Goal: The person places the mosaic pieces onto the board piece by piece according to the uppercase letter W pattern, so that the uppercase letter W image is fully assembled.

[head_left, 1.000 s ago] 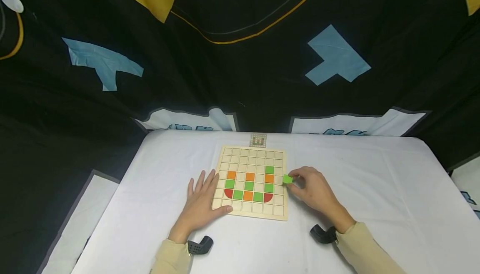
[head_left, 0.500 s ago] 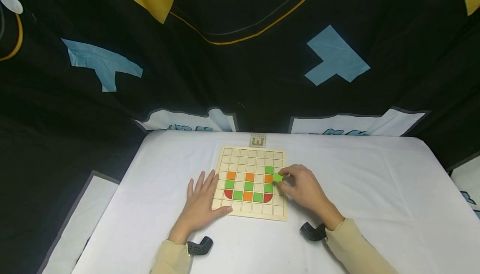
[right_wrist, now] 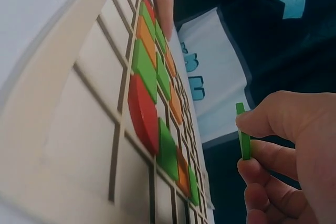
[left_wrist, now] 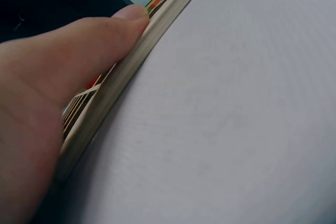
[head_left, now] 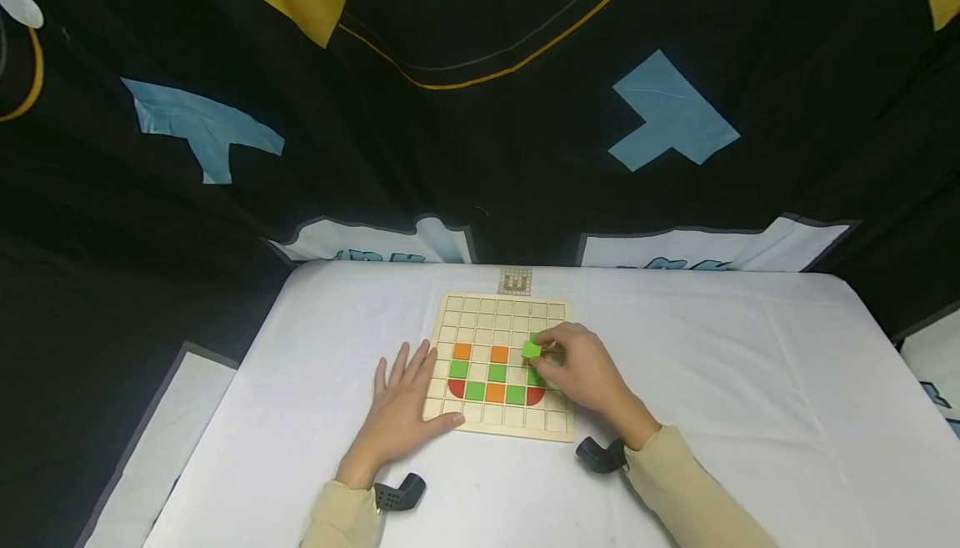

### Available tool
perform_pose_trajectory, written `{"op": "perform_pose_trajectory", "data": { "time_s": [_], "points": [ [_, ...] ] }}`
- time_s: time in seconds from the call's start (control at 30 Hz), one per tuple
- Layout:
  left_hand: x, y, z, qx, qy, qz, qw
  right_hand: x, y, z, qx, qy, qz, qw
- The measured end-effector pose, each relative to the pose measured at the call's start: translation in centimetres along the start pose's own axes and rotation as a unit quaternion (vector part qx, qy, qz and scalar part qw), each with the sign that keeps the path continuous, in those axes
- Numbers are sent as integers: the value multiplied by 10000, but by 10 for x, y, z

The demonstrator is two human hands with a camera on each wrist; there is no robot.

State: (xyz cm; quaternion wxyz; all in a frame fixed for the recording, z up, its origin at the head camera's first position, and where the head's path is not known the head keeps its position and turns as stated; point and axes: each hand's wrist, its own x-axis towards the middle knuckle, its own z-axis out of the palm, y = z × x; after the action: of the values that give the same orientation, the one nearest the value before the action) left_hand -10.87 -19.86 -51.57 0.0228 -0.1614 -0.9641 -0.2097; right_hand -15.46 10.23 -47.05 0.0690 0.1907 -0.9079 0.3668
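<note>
A wooden grid board (head_left: 480,314) lies on the table, with several green, orange and red tiles set in its cells. The left hand (head_left: 402,414) rests flat on the board's left edge, fingers straight and spread; in the left wrist view its thumb (left_wrist: 105,40) lies over the near rim. Above the right part of the board, the right hand (head_left: 585,367) pinches a green square tile (head_left: 531,349) between thumb and fingertips. That tile (right_wrist: 244,135) is held clear of the board in the right wrist view. Part of the right-hand tile column is hidden behind the right hand.
Just beyond the board's far edge lies a small card (head_left: 515,281) with a grid pattern. A white cloth covers the table (head_left: 712,348). A dark curtain (head_left: 480,164) with blue and yellow shapes hangs behind it.
The right hand has moved left with the green tile, from the board's right edge to above its tiled cells. The left hand has stayed in place.
</note>
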Motion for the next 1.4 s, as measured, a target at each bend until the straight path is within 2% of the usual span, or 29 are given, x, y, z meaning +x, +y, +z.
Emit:
{"op": "perform_pose_trajectory", "data": {
  "time_s": [0.83, 1.4],
  "points": [
    [0, 1, -1, -31, -54, -26, 10000, 31, -18, 28, 331, -212, 66, 9992],
    [1, 0, -2, 23, -55, 0, 10000, 54, -30, 53, 29, -691, 171, 9975]
  ]
}}
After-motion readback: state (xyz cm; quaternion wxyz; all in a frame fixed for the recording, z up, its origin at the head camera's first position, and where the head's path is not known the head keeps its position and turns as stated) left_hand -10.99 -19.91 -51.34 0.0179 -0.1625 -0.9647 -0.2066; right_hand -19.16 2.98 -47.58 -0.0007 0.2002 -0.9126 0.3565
